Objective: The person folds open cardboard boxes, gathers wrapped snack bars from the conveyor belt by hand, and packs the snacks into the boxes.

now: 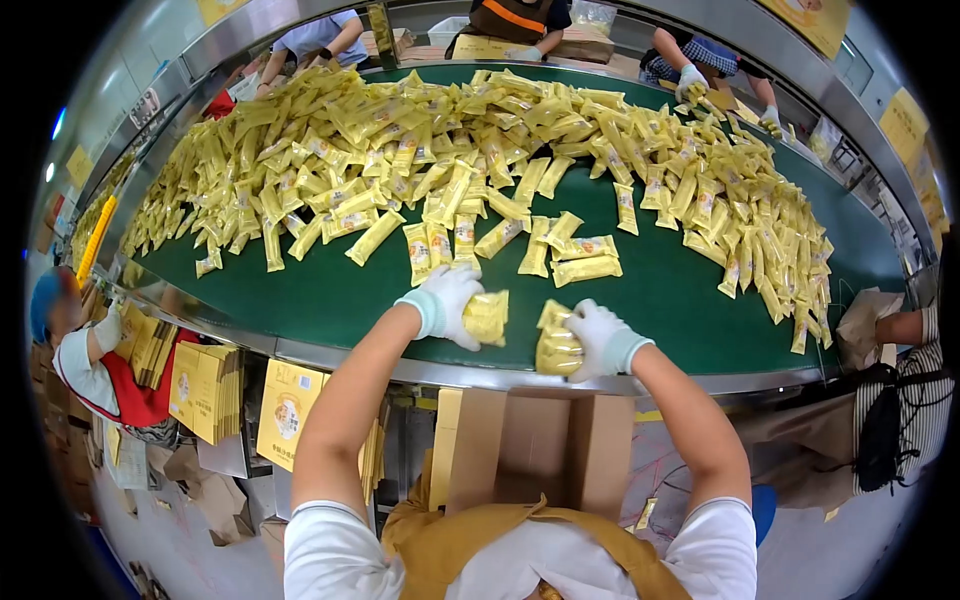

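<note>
My left hand, in a white glove, is closed on yellow snack packets at the near side of the green conveyor belt. To its right, my gloved right hand grips another bunch of yellow packets, slightly blurred, over the belt's near edge. The two bunches are apart, facing each other. Just beyond my left hand lie loose packets. A few more packets rest past my right hand. How many each hand holds I cannot tell.
A large heap of packets covers the belt's far side. Below the metal rim stands an open cardboard box. Flat yellow cartons stand to its left. Co-workers' gloved hands work across the belt; others stand left and right.
</note>
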